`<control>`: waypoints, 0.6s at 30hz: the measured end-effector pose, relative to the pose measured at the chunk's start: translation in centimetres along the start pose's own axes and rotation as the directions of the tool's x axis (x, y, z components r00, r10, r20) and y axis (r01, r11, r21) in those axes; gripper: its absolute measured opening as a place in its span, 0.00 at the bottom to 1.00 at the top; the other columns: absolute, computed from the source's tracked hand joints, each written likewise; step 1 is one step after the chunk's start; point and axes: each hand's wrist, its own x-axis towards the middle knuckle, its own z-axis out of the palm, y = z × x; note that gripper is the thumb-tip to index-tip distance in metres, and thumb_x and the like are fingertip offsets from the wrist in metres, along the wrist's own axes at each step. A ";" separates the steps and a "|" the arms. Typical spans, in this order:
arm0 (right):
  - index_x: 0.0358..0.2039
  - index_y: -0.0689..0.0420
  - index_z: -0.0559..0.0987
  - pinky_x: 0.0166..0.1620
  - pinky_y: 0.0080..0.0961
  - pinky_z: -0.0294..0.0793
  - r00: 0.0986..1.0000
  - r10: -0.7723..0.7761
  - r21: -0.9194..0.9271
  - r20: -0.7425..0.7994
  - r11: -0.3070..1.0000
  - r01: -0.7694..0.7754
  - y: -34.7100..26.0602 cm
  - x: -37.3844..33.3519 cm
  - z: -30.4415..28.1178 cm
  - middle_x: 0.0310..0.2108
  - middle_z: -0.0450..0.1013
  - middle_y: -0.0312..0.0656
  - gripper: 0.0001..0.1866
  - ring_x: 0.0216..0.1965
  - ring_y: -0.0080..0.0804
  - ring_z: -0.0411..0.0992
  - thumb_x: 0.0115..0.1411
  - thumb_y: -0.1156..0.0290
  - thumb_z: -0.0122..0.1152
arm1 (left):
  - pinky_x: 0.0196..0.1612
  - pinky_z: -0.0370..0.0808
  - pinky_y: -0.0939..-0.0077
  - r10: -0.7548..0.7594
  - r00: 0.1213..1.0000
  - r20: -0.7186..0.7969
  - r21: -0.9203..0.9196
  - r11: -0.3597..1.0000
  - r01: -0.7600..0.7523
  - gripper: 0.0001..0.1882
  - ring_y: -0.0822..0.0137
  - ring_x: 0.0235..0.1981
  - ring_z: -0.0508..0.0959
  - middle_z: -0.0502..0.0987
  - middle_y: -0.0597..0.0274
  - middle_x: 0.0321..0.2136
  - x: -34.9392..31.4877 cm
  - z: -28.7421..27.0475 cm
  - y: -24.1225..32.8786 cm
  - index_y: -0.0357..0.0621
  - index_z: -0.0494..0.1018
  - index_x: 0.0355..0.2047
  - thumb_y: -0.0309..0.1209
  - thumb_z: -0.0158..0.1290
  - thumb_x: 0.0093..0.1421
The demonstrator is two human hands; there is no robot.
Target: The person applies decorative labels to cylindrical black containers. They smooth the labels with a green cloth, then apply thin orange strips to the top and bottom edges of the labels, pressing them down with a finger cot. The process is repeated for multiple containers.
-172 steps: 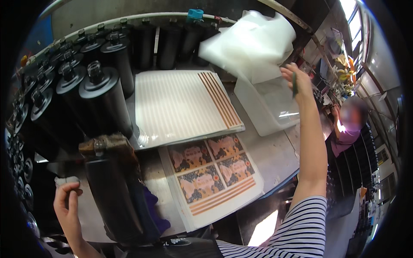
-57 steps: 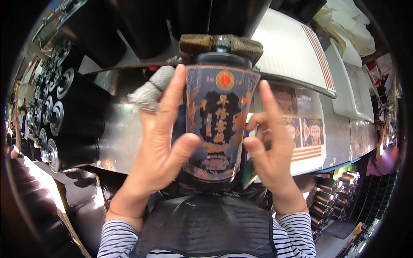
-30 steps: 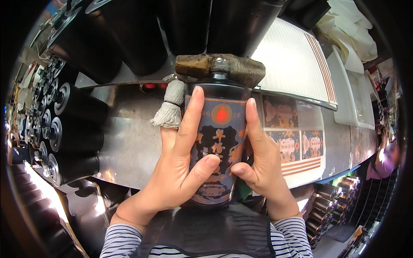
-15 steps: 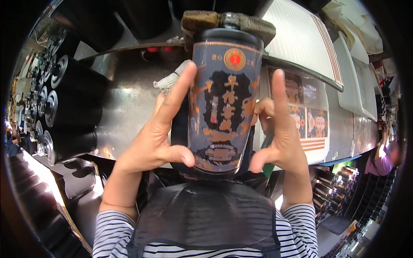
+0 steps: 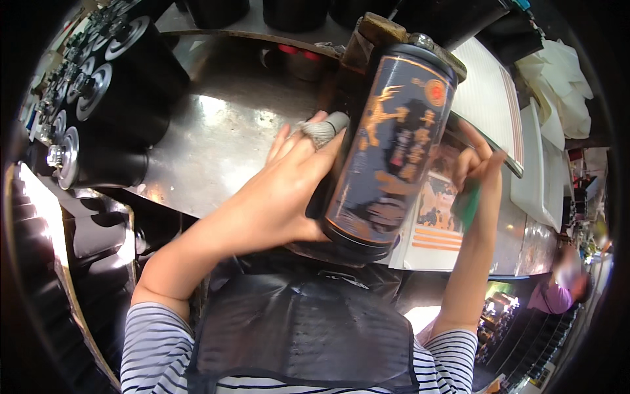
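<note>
I see the dark bottle (image 5: 394, 151) in the middle of the view, tilted so its capped top leans up and to the right while its round base hangs just above the black apron (image 5: 302, 328). Its label is dark blue with orange and gold pictures and a red round mark near the shoulder.

My left hand (image 5: 282, 197) is wrapped against the bottle's left side. Its fingers (image 5: 295, 141) lie close together and reach up along the bottle, the thumb pressing the lower label. Under those fingertips sits a small grey rag (image 5: 325, 128), pressed between the fingers and the bottle.

My right hand (image 5: 476, 167) is on the far side of the bottle, touching its right edge. Its fingers are bent and pinch a small green pad (image 5: 467, 203); I cannot tell how firmly it presses the glass.

Beneath all this runs a shiny metal table (image 5: 223, 131). A sheet of printed labels (image 5: 436, 217) lies on it just right of the bottle's base, and a stack of striped sheets (image 5: 489, 108) lies beyond. Black bottles lying on their sides (image 5: 111, 111) fill the left. White cloths (image 5: 558, 79) are piled at the upper right. Another person (image 5: 558, 289) stands at the far lower right, well apart.
</note>
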 end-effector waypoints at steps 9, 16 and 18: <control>0.46 0.64 0.76 0.45 0.22 0.71 0.750 -0.530 -0.835 0.396 0.133 0.534 -8.1 -3.3 5.6 0.37 0.76 0.41 0.17 0.38 0.26 0.74 0.54 0.79 0.61 | 0.66 0.44 0.63 -0.169 0.972 -0.163 -0.298 0.948 0.114 0.61 0.50 0.66 0.48 0.45 0.43 0.65 -0.8 1.1 4.3 0.33 0.38 0.66 0.45 0.67 0.44; 0.42 0.62 0.78 0.41 0.21 0.73 0.487 -0.650 -0.693 0.583 -0.084 0.716 -7.8 0.7 6.8 0.38 0.77 0.43 0.14 0.36 0.28 0.76 0.53 0.77 0.64 | 0.67 0.45 0.67 -0.237 0.957 -0.168 -0.558 0.823 0.106 0.35 0.56 0.65 0.55 0.57 0.47 0.62 -2.9 0.0 2.7 0.30 0.50 0.63 0.32 0.48 0.60; 0.40 0.62 0.79 0.38 0.20 0.72 0.279 -0.558 -0.401 0.781 -0.106 0.910 -5.3 -4.8 8.4 0.36 0.77 0.41 0.12 0.34 0.26 0.75 0.54 0.76 0.63 | 0.62 0.53 0.70 -0.330 0.912 -0.245 -0.548 0.823 0.150 0.29 0.59 0.55 0.62 0.63 0.51 0.59 -3.9 0.3 2.4 0.32 0.57 0.61 0.23 0.43 0.57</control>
